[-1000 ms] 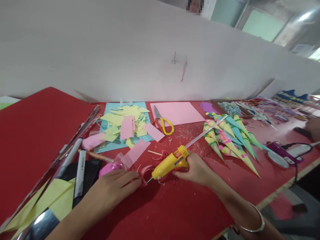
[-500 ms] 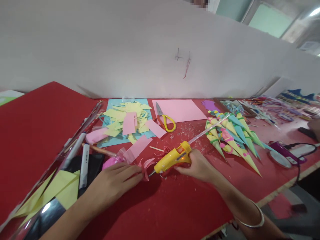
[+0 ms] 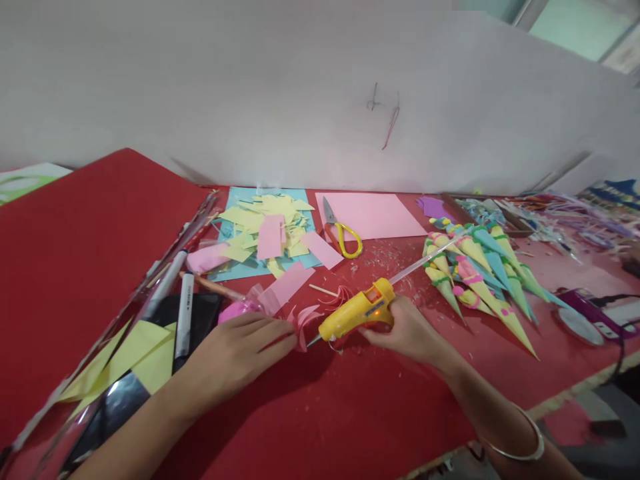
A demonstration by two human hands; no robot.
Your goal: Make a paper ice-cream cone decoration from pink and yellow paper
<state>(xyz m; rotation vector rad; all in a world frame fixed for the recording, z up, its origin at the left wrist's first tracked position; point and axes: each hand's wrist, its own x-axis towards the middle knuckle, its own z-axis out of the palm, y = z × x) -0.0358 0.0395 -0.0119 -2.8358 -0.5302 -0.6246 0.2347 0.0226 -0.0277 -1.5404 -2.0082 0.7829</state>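
Note:
My right hand (image 3: 407, 328) is wrapped round the handle of a yellow glue gun (image 3: 357, 311), whose clear glue stick rises from its back. The metal nozzle points left, touching or nearly touching a curled pink paper piece (image 3: 304, 321). That piece is gripped by my left hand (image 3: 250, 347) at its fingertips; the thumb is hidden. Just behind the left hand lies a bright pink bundle (image 3: 239, 310) in clear wrap. Red curled strips (image 3: 343, 295) and a thin stick lie behind the gun.
Scissors (image 3: 343, 230) lie partly on pink sheet (image 3: 380, 213). Yellow and pink paper pieces (image 3: 270, 233) cover a blue sheet. Paper cones (image 3: 480, 267) are heaped right, near a purple device (image 3: 583, 310). A marker (image 3: 184, 317) and black item (image 3: 207, 313) lie left.
The whole view has shifted, so things appear further right and slightly higher. Both hands keep their hold, with the nozzle still at the curled pink paper.

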